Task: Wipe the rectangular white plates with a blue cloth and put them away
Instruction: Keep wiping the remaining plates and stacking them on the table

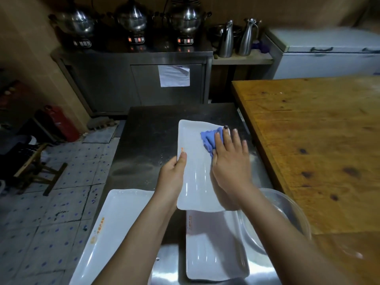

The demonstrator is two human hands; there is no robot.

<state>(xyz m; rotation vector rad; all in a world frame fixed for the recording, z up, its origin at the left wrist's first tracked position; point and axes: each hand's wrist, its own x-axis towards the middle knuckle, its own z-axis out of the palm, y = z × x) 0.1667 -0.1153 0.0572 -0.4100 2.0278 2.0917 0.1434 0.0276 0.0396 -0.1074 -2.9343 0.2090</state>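
A long rectangular white plate [194,177] is held above the steel table [148,140]. My left hand [172,176] grips its left edge, thumb on top. My right hand [229,161] presses a crumpled blue cloth [209,139] flat against the plate's far right part. Another white plate [111,233] lies at the near left of the table. A third white plate [213,251] lies below the held one, at the near middle.
A clear plastic basin [287,214] sits at the near right, against a big wooden table [318,140]. Behind stands a steel cabinet [133,79] with three pots, two steel jugs [236,38] and a white chest freezer [329,54]. Tiled floor and a stool [35,167] lie left.
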